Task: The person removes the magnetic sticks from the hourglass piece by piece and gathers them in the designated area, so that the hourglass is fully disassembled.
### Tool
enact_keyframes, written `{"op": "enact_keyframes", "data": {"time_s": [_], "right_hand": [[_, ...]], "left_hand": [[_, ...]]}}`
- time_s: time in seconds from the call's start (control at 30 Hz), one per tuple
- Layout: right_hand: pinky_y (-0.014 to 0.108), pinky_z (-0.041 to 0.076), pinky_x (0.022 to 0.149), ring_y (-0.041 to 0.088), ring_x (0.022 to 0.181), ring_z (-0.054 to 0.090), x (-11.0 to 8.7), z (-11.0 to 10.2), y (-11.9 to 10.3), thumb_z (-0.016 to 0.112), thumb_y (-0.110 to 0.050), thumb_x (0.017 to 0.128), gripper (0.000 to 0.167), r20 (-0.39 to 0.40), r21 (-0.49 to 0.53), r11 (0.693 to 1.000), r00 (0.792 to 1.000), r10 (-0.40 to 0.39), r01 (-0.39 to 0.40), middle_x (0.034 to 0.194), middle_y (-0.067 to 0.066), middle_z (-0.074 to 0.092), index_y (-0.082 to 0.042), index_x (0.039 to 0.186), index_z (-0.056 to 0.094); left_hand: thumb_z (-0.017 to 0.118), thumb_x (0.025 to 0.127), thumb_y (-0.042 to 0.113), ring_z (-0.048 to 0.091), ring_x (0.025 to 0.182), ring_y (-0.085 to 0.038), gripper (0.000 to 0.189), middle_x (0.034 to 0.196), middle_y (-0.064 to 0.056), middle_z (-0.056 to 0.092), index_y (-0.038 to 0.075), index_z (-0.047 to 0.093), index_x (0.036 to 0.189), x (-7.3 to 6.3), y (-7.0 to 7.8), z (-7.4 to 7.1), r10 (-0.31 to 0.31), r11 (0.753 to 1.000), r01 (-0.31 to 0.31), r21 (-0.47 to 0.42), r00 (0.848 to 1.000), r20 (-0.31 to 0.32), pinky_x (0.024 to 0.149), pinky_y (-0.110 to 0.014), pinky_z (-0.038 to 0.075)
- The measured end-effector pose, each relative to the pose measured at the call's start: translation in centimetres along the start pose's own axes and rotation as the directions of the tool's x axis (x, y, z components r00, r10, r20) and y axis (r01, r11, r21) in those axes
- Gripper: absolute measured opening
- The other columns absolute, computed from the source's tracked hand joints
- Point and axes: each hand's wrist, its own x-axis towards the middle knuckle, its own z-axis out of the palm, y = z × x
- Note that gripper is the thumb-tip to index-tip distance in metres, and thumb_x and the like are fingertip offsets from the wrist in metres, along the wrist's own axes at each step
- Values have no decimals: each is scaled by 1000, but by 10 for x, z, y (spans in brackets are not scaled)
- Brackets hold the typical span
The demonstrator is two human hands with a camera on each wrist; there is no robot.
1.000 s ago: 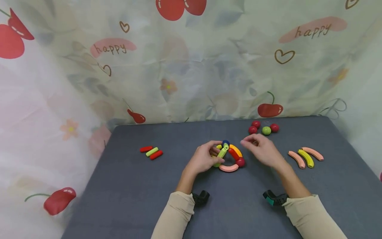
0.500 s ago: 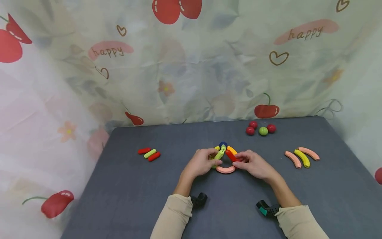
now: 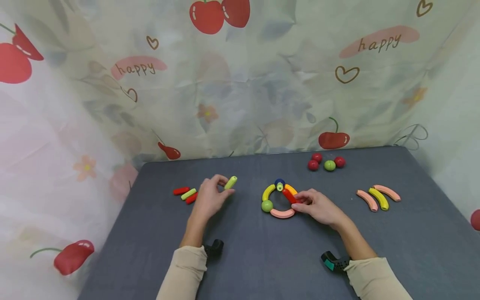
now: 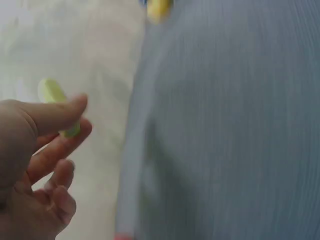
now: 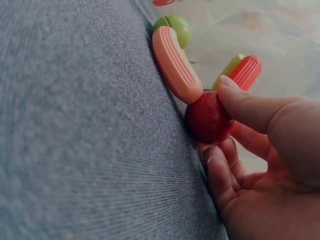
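My left hand (image 3: pixel 208 198) pinches a light green stick (image 3: pixel 231 182) between thumb and fingers, lifted left of a ring of toy pieces. The ring has a yellow curved piece (image 3: pixel 268 192), a blue ball (image 3: pixel 278 181), an orange curved piece (image 3: pixel 291 189), a green ball (image 3: pixel 267 206) and a pink curved piece (image 3: pixel 282 213). My right hand (image 3: pixel 318 205) pinches the lower end of a red stick (image 3: pixel 289 195), which leans up toward the blue ball. In the right wrist view, a red ball (image 5: pixel 207 117) sits at the stick's base, against my fingers; the hand hides it in the head view.
Red and light green sticks (image 3: pixel 188 194) lie at the left. At the back are several balls, red ones and a green ball (image 3: pixel 329 166). Pink curved pieces and a yellow curved piece (image 3: pixel 379 198) lie at the right. A patterned cloth (image 3: pixel 240 104) hangs behind the table.
My right hand has come down from the right and taken hold of the red stick. My left hand has carried the light green stick off the ring, leftward.
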Motion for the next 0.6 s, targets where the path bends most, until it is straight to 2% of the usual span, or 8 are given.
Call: {"op": "enact_keyframes", "data": {"time_s": [0.1,0.17,0.3,0.4,0.47,0.53,0.6], "right_hand": [[32,46,83,22,102,54,0,1,0,72,-40,95,44,-1,-1,1000,1000,1,-1,113,12,58,-7,124,69],[32,46,82,23,101,54,0,1,0,72,-40,94,44,-6,-4,1000,1000,3,-3,113,11,59,-7,124,69],[32,46,82,23,101,53,0,1,-1,72,-40,94,45,-4,-8,1000,1000,7,-7,112,11,59,-7,125,69],[31,46,82,23,101,54,0,2,-2,72,-40,95,45,-1,-11,1000,1000,11,-11,113,11,59,-7,126,68],[31,46,82,23,101,54,0,2,-2,72,-41,95,46,1,-11,1000,1000,13,-13,113,12,59,-7,126,68],[31,46,83,23,101,55,-1,2,-2,72,-41,95,47,0,-11,1000,1000,12,-12,114,12,59,-7,126,68],[32,47,83,23,101,55,-1,2,-3,72,-41,95,47,-4,-7,1000,1000,10,-10,114,12,59,-7,126,67]], "left_hand": [[84,86,26,49,112,-30,25,117,-8,68,16,74,107,-3,-30,-21,-13,989,21,145,998,-58,92,-45,43],[85,84,23,41,125,-35,23,127,-11,64,14,76,103,-4,-44,-29,-21,975,38,217,997,-79,103,-53,35],[84,85,22,28,137,-39,20,141,-13,54,12,77,101,-7,-61,-39,-68,965,82,248,996,-66,109,-60,23],[83,86,24,25,140,-40,22,144,-14,52,12,77,104,-9,-63,-41,-80,965,91,245,995,-53,108,-63,21],[83,87,26,26,140,-41,25,145,-13,52,13,77,108,-9,-58,-39,-73,971,82,227,996,-49,109,-63,21],[82,87,28,29,139,-39,28,143,-11,54,15,76,112,-8,-48,-34,-48,980,56,193,998,-42,109,-62,24],[81,89,28,35,134,-36,30,139,-9,58,16,75,115,-7,-31,-25,-4,991,7,131,1000,-22,109,-58,29]]}}
